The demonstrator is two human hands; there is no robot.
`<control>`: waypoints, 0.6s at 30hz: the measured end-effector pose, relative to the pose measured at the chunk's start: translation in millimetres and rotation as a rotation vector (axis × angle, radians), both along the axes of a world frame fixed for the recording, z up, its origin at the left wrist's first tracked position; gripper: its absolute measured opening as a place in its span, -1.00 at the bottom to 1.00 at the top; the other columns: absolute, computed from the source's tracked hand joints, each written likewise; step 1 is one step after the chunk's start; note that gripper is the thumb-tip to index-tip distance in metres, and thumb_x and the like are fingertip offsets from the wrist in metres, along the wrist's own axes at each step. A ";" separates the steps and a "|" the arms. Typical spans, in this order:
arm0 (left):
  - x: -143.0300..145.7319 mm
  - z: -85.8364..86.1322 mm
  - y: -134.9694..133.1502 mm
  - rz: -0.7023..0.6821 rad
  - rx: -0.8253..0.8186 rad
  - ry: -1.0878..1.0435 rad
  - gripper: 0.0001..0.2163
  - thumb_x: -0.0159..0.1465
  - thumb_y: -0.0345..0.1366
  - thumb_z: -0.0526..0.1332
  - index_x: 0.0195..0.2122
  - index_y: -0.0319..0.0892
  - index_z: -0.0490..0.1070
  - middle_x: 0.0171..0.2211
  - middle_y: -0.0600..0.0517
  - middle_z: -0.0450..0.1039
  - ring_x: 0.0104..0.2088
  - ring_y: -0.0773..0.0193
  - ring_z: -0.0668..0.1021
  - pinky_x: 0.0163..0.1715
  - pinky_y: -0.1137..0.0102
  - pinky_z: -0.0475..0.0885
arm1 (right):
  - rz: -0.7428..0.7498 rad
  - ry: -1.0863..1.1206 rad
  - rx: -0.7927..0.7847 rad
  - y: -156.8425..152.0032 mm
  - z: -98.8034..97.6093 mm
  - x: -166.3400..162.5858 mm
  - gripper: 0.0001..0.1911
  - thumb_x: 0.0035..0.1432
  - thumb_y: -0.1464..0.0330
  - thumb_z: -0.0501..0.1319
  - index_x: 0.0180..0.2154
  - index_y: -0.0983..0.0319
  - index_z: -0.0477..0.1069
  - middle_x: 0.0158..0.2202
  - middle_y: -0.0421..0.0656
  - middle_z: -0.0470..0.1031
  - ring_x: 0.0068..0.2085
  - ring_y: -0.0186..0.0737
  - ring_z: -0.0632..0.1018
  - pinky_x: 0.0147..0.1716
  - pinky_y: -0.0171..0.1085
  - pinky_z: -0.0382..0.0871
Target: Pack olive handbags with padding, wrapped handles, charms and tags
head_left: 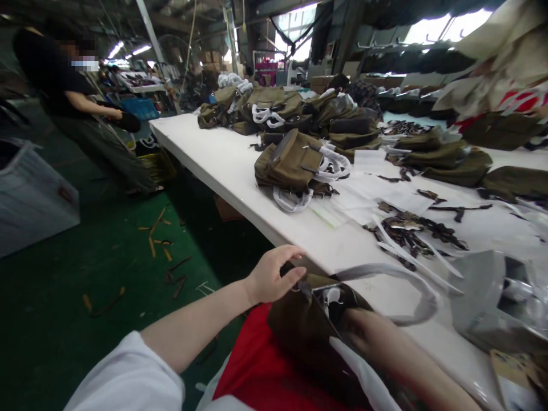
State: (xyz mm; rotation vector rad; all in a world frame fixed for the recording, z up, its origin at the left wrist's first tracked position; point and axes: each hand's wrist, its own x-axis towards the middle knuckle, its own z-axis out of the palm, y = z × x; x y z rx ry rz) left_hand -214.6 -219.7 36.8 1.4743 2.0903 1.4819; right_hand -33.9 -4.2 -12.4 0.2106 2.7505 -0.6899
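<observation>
olive bag [295, 328] beside white table edge [319, 248]

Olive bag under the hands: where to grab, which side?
Probably the outer bend of the wrapped handle, coming from over the white table: that loop bows out there, apart from the left hand at the rim of the olive bag and the right hand at its opening.

Bag [291, 319] is olive, tbl [188, 137] wht, flr [47, 325] grn.

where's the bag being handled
Head view, bottom, right of centre: the bag is by the white table, left hand at its top, right hand partly inside.
</observation>
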 end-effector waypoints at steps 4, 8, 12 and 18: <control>-2.1 -22.4 -17.9 -0.089 -0.199 -0.139 -0.23 0.07 0.17 0.33 0.20 -0.21 0.29 0.15 -0.22 0.40 0.13 -0.02 0.48 0.19 0.12 0.35 | -0.007 0.228 0.002 -1.4 11.4 -4.9 -0.52 0.18 0.21 0.16 0.12 0.18 0.35 0.10 0.01 0.48 0.07 0.01 0.52 0.09 -0.03 0.39; 25.6 -45.4 -9.2 -0.016 -0.250 -0.115 0.02 -0.13 0.17 0.45 0.27 -0.30 0.19 0.25 -0.32 0.27 0.24 -0.14 0.36 0.28 0.03 0.22 | 0.054 0.265 -0.075 -17.4 -20.3 -19.7 -0.34 0.14 0.32 0.15 0.27 0.30 0.16 0.26 0.13 0.30 0.26 0.04 0.36 0.25 0.06 0.23; 45.8 -54.1 6.2 0.139 -0.147 -0.121 -0.24 0.08 0.10 0.35 0.22 -0.24 0.28 0.10 -0.24 0.39 0.12 -0.05 0.45 0.18 0.04 0.34 | 0.067 0.253 -0.152 -36.4 -32.7 -34.5 -0.39 0.12 0.41 0.12 0.22 0.32 0.21 0.22 0.12 0.35 0.23 0.01 0.39 0.23 0.04 0.26; 53.9 -68.1 22.4 0.168 -0.122 -0.107 -0.74 0.35 -0.16 0.09 -0.05 -0.09 0.49 0.05 -0.12 0.45 0.08 0.11 0.49 0.15 0.14 0.39 | 0.036 0.305 -0.186 -51.3 -13.3 -39.3 -0.60 0.15 0.42 0.11 0.04 0.33 0.42 0.05 0.09 0.51 0.09 -0.02 0.51 0.16 -0.07 0.33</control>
